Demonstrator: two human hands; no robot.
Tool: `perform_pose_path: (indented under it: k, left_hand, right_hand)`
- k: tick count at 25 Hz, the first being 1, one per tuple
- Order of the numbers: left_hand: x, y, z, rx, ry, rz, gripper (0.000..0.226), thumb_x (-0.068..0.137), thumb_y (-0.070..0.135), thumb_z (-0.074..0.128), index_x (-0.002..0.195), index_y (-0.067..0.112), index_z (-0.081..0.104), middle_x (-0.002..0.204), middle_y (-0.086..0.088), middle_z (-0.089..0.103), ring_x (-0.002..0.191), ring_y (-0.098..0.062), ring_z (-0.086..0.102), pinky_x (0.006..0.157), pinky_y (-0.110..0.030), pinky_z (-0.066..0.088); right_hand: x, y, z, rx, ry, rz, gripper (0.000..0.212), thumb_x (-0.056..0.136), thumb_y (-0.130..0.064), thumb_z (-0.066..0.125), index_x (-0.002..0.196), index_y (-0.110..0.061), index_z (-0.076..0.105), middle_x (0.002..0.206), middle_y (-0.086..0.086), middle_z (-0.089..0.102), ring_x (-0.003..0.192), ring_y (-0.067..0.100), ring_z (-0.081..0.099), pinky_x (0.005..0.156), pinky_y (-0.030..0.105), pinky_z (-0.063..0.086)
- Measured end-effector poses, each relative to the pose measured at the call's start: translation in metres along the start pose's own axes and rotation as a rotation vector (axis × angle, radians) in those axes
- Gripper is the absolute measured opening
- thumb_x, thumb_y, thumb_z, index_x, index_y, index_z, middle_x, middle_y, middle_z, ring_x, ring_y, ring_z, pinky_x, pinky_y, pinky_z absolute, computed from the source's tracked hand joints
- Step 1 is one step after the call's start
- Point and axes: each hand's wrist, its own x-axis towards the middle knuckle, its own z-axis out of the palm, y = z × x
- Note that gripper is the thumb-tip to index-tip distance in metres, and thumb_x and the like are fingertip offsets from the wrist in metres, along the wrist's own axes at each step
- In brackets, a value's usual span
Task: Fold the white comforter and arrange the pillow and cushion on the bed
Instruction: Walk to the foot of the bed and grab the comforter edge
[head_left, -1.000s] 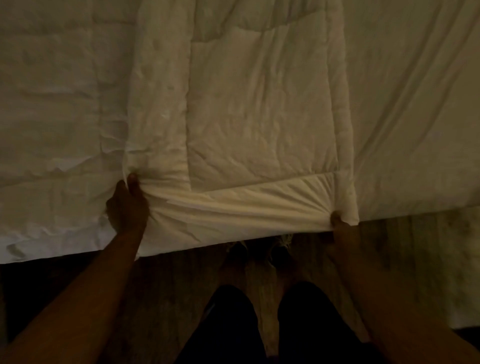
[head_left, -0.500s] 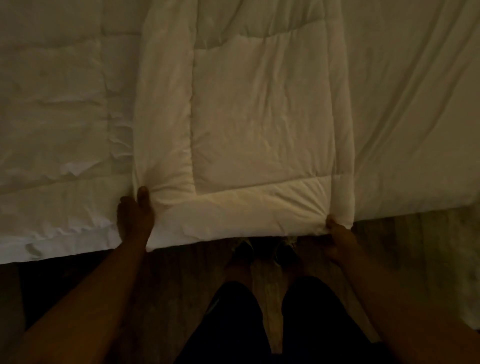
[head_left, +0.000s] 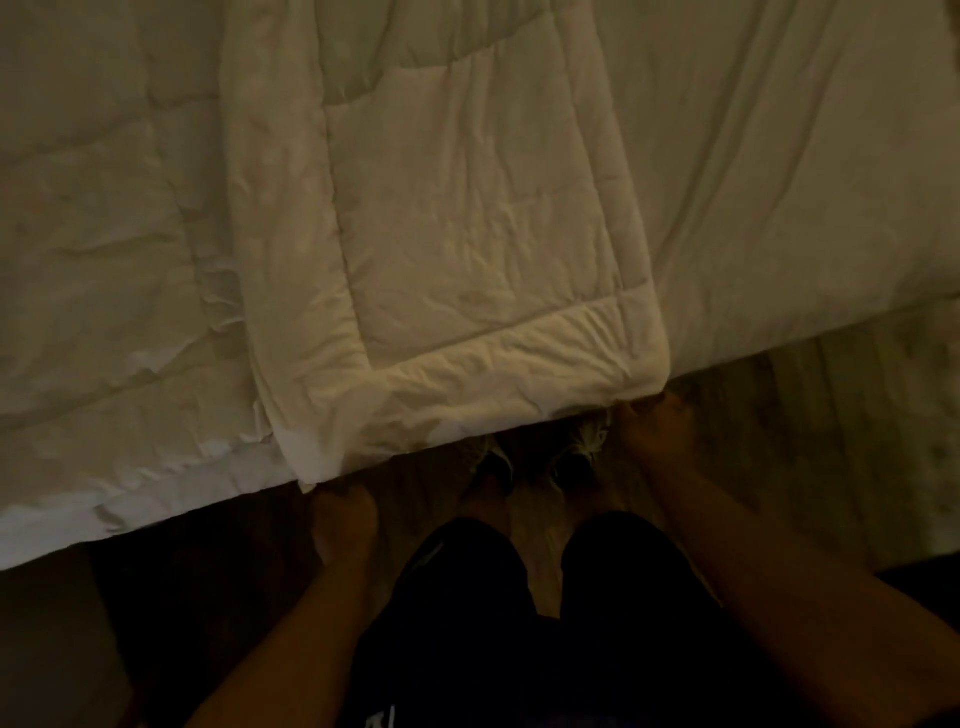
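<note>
The white quilted comforter lies on the bed with a folded panel on top, its near edge hanging over the bedside. My left hand pinches the panel's lower left corner just below the bed edge. My right hand grips the lower right corner. The lower layer of the comforter spreads to the left. No pillow or cushion is in view.
The bare white bed sheet covers the mattress to the right. Wooden floor runs along the bedside, where my legs in dark trousers and my shoes stand close to the bed. The room is dim.
Both hands have pulled the folded panel's near edge toward me and down past the bed edge. My left hand shifted right and lower, off the top of the comforter.
</note>
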Motion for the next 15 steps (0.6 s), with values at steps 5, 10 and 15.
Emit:
perform_pose_path:
  k: [5,10,15]
  left_hand:
    - [-0.049,0.019,0.035,0.449,-0.446,0.334,0.023,0.097,0.026,0.049,0.104,0.008,0.061,0.116,-0.019,0.063,0.111,-0.035,0.059,0.089,-0.034,0.043]
    - [-0.098,0.08,0.06,0.659,-0.56,0.608,0.034,0.099,0.017,0.044,0.065,0.014,0.043,0.083,-0.018,0.058,0.082,-0.029,0.052,0.079,-0.04,0.043]
    - [-0.146,0.13,0.106,0.865,-0.593,0.721,0.039,0.096,0.024,0.044,0.06,0.022,0.033,0.063,0.003,0.038,0.069,-0.028,0.049,0.076,-0.036,0.043]
  right_hand:
    - [-0.036,0.026,-0.018,-0.142,-0.103,0.007,0.056,0.088,-0.046,0.054,0.116,0.002,0.061,0.12,0.024,0.06,0.114,0.038,0.057,0.094,0.041,0.047]
    - [-0.073,0.046,-0.051,-0.141,-0.338,-0.038,0.036,0.096,-0.028,0.05,0.108,0.002,0.065,0.111,0.021,0.065,0.106,0.035,0.062,0.088,0.036,0.049]
    - [-0.08,0.08,-0.086,-0.002,-0.385,-0.056,0.029,0.096,-0.021,0.05,0.079,-0.002,0.065,0.09,0.021,0.065,0.094,0.035,0.065,0.078,0.037,0.05]
